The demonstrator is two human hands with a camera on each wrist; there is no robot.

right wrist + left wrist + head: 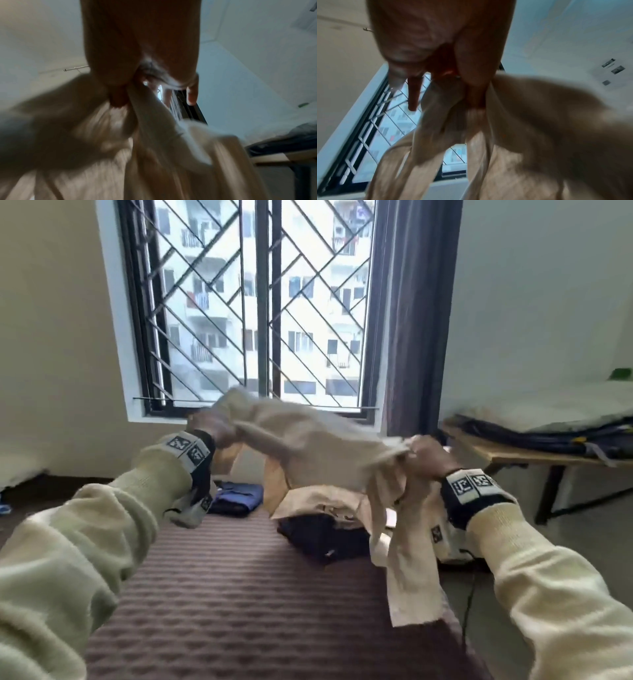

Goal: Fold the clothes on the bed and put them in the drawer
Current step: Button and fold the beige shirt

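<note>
The left hand (209, 428) and the right hand (430, 455) are gripping the cream garment (308, 446) at its two ends, holding it stretched above the bed (222, 594) in the frame's middle.

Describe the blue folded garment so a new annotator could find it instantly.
Start at the barred window and drop to the far end of the brown ribbed bed. The blue folded garment lies there, just right of the left hand's wrist strap. It is the only blue piece; the neighbouring clothes are a black garment and cream ones.
</note>
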